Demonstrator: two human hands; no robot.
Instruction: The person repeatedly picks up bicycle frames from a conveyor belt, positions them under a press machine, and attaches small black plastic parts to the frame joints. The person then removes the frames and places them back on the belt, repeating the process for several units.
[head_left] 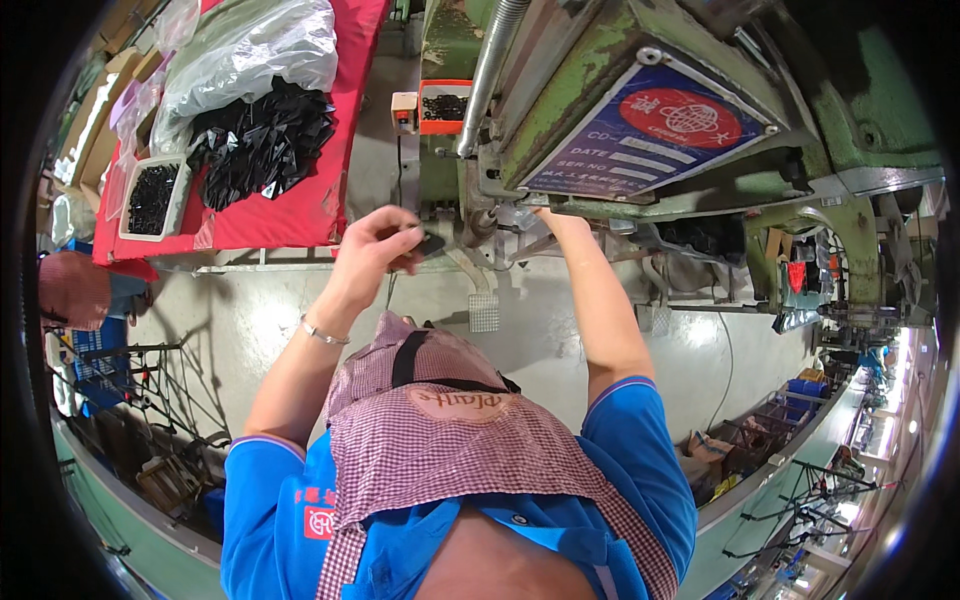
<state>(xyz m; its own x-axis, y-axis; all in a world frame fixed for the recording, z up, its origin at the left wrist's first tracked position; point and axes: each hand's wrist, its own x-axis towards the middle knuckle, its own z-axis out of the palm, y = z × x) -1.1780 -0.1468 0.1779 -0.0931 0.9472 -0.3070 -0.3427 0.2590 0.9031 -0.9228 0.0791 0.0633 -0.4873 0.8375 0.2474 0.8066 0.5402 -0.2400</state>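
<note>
My left hand (378, 250) is raised off the front right corner of the red-covered table, its thumb and fingers pinched together. A small flat black piece (431, 244) sticks out from the fingertips; its exact kind is too small to make out. Stretched forward, my right hand (556, 220) reaches beneath the head of a green press-like machine (600, 110). Its fingers are mostly hidden by the machine body, close to a metal spindle (480, 225). On the red table lies a heap of thin black pieces (265, 140), beside a pale tray (158, 230) of small black parts.
A clear plastic bag (255, 60) spreads across the back of the red table (330, 180). An orange-red box (443, 128) of black rings rests left of the machine, next to a small carton (404, 112). Below the hands, a metal foot pedal (484, 312) stands over the floor.
</note>
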